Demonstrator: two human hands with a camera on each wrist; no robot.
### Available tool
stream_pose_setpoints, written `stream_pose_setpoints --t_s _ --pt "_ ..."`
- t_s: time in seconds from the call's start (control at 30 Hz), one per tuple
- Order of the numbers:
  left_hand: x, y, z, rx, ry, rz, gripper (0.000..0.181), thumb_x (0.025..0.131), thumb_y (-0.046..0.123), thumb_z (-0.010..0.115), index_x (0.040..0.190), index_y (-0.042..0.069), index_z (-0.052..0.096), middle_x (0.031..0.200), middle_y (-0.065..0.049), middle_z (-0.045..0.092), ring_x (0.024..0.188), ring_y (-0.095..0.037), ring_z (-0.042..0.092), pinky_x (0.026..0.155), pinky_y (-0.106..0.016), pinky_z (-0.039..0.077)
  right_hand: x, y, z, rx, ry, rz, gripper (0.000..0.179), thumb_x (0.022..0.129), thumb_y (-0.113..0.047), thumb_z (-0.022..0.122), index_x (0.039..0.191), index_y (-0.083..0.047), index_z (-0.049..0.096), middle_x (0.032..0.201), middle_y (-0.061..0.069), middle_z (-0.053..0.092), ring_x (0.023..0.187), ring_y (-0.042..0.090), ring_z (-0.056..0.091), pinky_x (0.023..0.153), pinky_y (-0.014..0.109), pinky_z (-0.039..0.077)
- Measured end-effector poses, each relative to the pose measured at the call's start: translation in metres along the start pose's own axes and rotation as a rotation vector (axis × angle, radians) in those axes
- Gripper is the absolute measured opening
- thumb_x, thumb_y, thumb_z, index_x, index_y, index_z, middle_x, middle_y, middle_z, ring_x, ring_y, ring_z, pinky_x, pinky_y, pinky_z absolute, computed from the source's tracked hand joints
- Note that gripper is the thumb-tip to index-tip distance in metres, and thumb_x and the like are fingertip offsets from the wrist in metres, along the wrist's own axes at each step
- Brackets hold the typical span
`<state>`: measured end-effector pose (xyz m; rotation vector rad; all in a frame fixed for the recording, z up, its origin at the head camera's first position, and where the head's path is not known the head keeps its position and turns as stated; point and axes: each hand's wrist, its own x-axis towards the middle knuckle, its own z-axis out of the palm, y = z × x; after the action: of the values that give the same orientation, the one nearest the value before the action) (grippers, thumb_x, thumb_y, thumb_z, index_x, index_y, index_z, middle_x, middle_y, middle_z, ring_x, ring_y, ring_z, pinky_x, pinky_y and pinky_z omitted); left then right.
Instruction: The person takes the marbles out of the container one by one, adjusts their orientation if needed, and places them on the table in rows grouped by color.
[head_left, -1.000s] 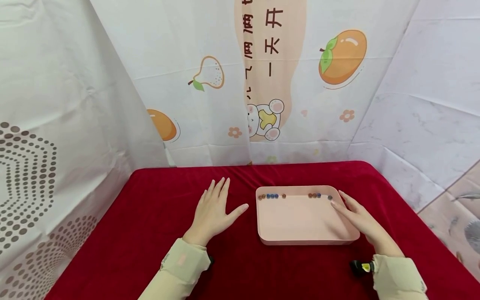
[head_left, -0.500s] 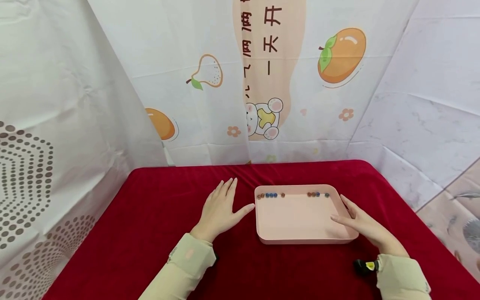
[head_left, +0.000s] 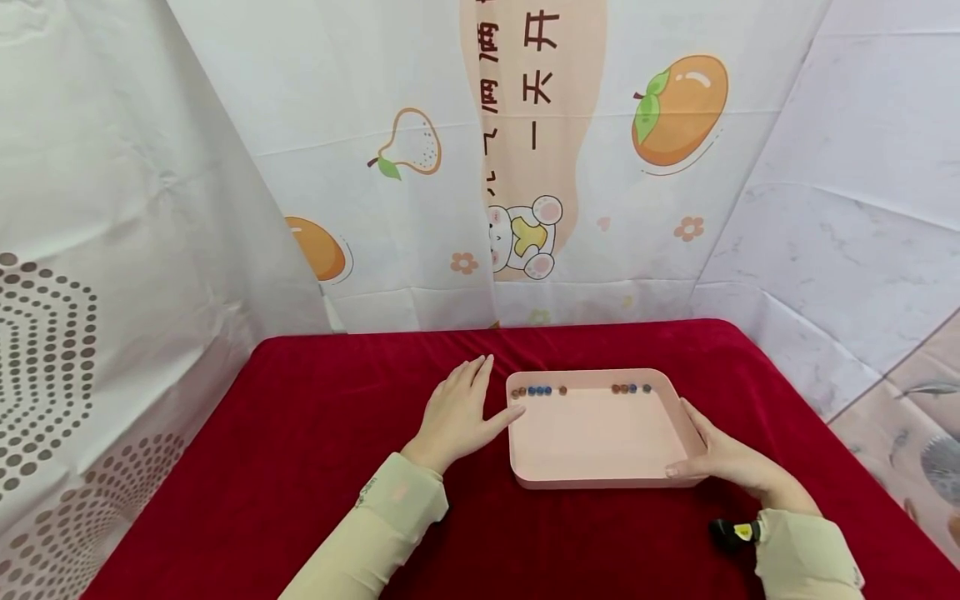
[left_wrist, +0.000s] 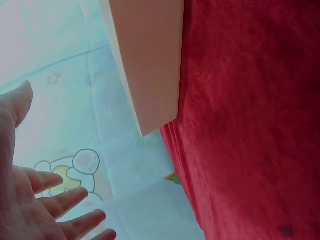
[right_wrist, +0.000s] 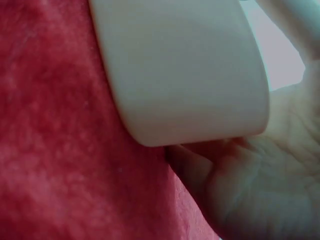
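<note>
A shallow pink tray point(head_left: 592, 433) rests on the red cloth, with several small blue and brown balls point(head_left: 540, 391) lined up along its far wall. A second short row of balls point(head_left: 625, 388) lies farther right, one standing slightly apart. My right hand point(head_left: 731, 458) grips the tray's near right corner, thumb over the rim and fingers along the outer right wall; in the right wrist view that hand point(right_wrist: 280, 175) wraps the tray corner point(right_wrist: 185, 75). My left hand point(head_left: 450, 421) is beside the left wall, fingers extended, its thumb overlapping the rim. The left wrist view shows its spread fingers point(left_wrist: 75, 200) apart from the wall point(left_wrist: 150, 60).
Red velvet cloth point(head_left: 300, 467) covers the table. A white printed curtain point(head_left: 420, 233) hangs behind the table's far edge, with more sheeting point(head_left: 135, 167) at the left and right. A black wrist device point(head_left: 731, 533) sits by the right sleeve.
My left hand has moved right to the tray's left rim. The right hand's thumb has slid toward the near corner. The rightmost ball has rolled left, closer to its row.
</note>
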<state>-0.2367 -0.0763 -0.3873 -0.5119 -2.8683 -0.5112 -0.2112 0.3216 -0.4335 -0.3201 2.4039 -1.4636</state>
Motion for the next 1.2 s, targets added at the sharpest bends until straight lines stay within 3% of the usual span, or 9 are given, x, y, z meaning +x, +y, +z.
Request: stream_pose_setpoints --t_s 0.13,0.2,0.4,0.53,0.63,0.77,0.83,1.0,1.2 --pt "0.005 0.003 0.003 -0.022 -0.013 0.014 0.092 0.091 0.07 0.05 0.156 0.009 0.029 0.159 -0.009 0.035 0.146 -0.029 0.035 0.117 -0.049 0.033 0.0 0.001 -0.001 0.006 -0.006 -0.018 0.112 0.08 -0.012 0.075 0.157 -0.001 -0.005 0.16 0.028 0.003 0.127 0.021 0.025 0.087 0.008 0.033" --pt "0.007 0.005 0.004 -0.044 -0.021 0.015 0.091 0.091 0.069 0.05 0.156 0.009 0.029 0.158 -0.009 0.036 0.145 -0.029 0.036 0.117 -0.048 0.033 0.0 0.001 -0.001 0.005 -0.009 -0.025 0.112 0.08 -0.012 0.075 0.157 -0.001 -0.005 0.16 0.028 0.004 0.125 0.018 0.025 0.087 0.008 0.034" --pt "0.014 0.012 0.005 -0.117 -0.025 0.043 0.09 0.091 0.066 0.055 0.155 0.009 0.031 0.154 -0.011 0.041 0.141 -0.03 0.04 0.114 -0.045 0.039 0.0 0.0 -0.001 0.004 -0.018 -0.015 0.114 0.079 -0.013 0.076 0.157 -0.001 -0.007 0.159 0.03 0.0 0.132 0.039 0.018 0.087 0.01 0.034" --pt "0.019 0.017 0.006 -0.172 -0.035 0.05 0.087 0.091 0.062 0.059 0.155 0.009 0.033 0.152 -0.012 0.044 0.139 -0.03 0.041 0.111 -0.043 0.042 0.001 -0.001 0.0 -0.005 -0.023 0.001 0.116 0.079 -0.012 0.076 0.157 0.0 -0.009 0.16 0.031 -0.005 0.135 0.046 0.012 0.105 0.036 0.032" --pt "0.024 0.021 0.007 -0.241 -0.061 0.028 0.083 0.091 0.058 0.063 0.153 0.01 0.036 0.151 -0.012 0.045 0.14 -0.029 0.041 0.112 -0.043 0.042 0.001 -0.001 0.001 -0.017 -0.023 0.007 0.117 0.079 -0.013 0.076 0.156 0.001 -0.01 0.16 0.031 -0.006 0.136 0.047 0.011 0.105 0.052 0.028" --pt "0.031 0.027 0.009 -0.33 -0.104 -0.014 0.076 0.091 0.052 0.065 0.151 0.012 0.041 0.15 -0.009 0.046 0.141 -0.028 0.039 0.114 -0.042 0.039 0.0 0.0 0.0 -0.032 -0.019 0.007 0.116 0.079 -0.013 0.076 0.156 0.002 -0.01 0.16 0.031 -0.006 0.136 0.047 0.011 0.103 0.044 0.03" --pt "0.035 0.03 0.009 -0.369 -0.116 -0.027 0.072 0.092 0.049 0.066 0.15 0.011 0.044 0.149 -0.008 0.048 0.139 -0.027 0.042 0.112 -0.042 0.041 0.0 0.0 0.001 -0.023 -0.02 0.003 0.116 0.079 -0.012 0.076 0.155 0.002 -0.011 0.16 0.032 -0.007 0.136 0.047 0.01 0.105 0.05 0.029" --pt "0.046 0.036 0.011 -0.462 -0.121 -0.036 0.061 0.092 0.041 0.069 0.14 0.005 0.055 0.14 -0.009 0.058 0.121 -0.027 0.06 0.095 -0.038 0.053 0.001 0.001 0.001 0.006 -0.021 -0.005 0.118 0.078 -0.011 0.076 0.155 0.003 -0.012 0.16 0.032 -0.009 0.137 0.049 0.007 0.106 0.072 0.016" --pt "0.057 0.042 0.013 -0.559 -0.146 -0.104 0.058 0.09 0.046 0.07 0.132 0.007 0.062 0.125 -0.005 0.068 0.099 -0.017 0.07 0.082 -0.03 0.057 0.002 0.001 0.001 0.007 -0.022 0.001 0.118 0.078 -0.011 0.077 0.155 0.003 -0.012 0.159 0.033 -0.009 0.137 0.049 0.006 0.106 0.074 0.012"
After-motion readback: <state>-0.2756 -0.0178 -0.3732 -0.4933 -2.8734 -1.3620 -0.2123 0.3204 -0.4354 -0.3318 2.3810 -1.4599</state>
